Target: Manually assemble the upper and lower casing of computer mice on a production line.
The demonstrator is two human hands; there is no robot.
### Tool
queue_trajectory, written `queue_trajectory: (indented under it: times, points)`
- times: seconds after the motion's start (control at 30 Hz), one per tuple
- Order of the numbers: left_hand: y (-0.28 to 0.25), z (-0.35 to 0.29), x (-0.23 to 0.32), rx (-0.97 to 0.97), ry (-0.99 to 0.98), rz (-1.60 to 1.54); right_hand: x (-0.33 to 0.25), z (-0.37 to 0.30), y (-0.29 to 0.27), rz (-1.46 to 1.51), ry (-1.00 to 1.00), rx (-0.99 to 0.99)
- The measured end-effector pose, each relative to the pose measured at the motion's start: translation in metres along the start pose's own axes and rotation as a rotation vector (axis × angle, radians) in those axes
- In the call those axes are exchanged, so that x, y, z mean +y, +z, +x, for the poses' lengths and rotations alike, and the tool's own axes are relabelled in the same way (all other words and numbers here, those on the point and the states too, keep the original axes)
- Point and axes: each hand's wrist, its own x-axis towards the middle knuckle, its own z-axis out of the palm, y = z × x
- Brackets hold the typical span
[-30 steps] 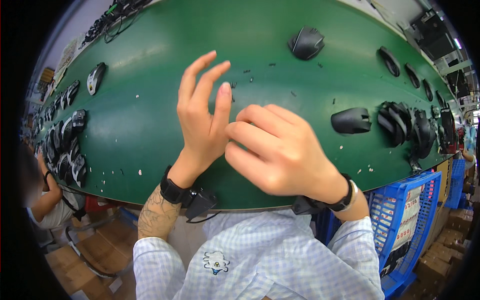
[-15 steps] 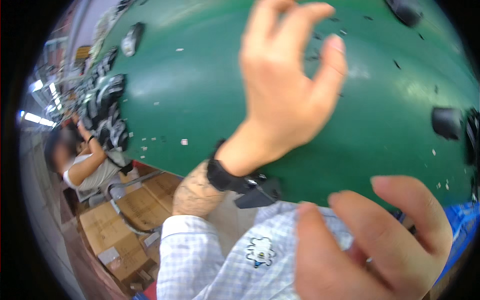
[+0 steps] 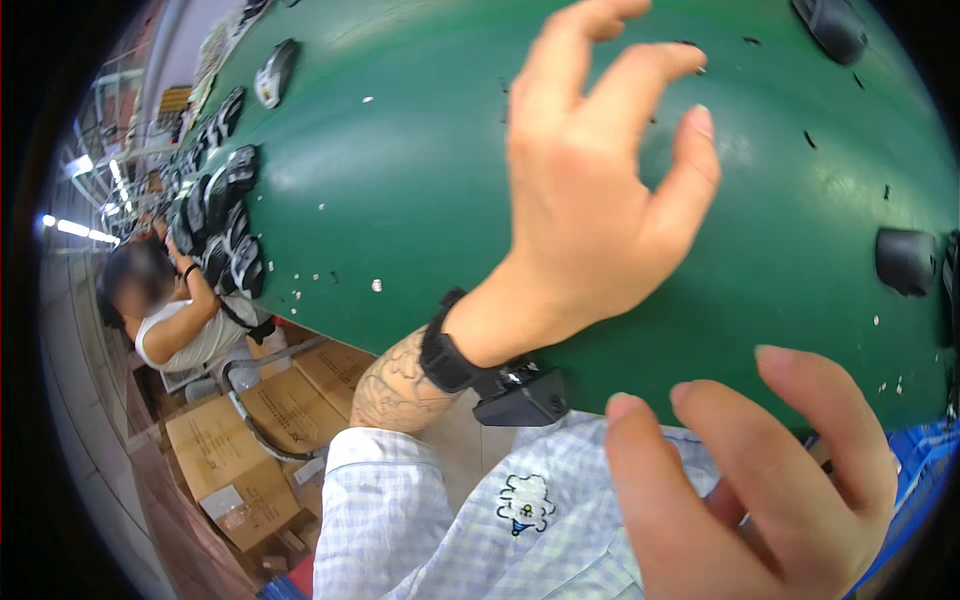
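Note:
My left hand reaches over the green tabletop, palm down, its fingers spread and bent with nothing visible in them. Tiny dark bits lie by its fingertips. A black strap with a dark box-shaped device circles that wrist. Close to the camera at the lower right, my right hand is raised before my checked shirt. Its fingers are curved and apart, and no object shows between them. Farther right on the table stands a dark domed plastic piece.
A rounded black piece lies at the far right, a silver-black one at the far left. Several black and grey pieces line the left edge, near a seated person. Cardboard boxes stand below. Something blue is at right.
My left hand appears slightly farther right and lower, fingers still apart. The right hand has hardly shifted. The whole view has moved a little.

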Motion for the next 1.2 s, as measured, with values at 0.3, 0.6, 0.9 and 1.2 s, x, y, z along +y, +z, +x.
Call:
queue_trajectory:
  times: [0.3, 0.6, 0.9, 1.2]
  points:
    - [0.017, 0.004, -0.013, -0.068, 0.205, 0.153, -0.017, -0.039, -0.016, 0.011, 0.167, -0.145]
    - [0.009, 0.004, -0.027, -0.137, 0.144, 0.429, -0.037, -0.055, -0.027, 0.0, 0.288, -0.259]
    - [0.013, 0.005, -0.034, -0.183, 0.077, 0.354, -0.042, -0.061, -0.033, -0.005, 0.376, -0.277]
    - [0.008, 0.003, -0.024, -0.259, -0.009, 0.4, -0.056, -0.062, -0.043, -0.026, 0.471, -0.356]
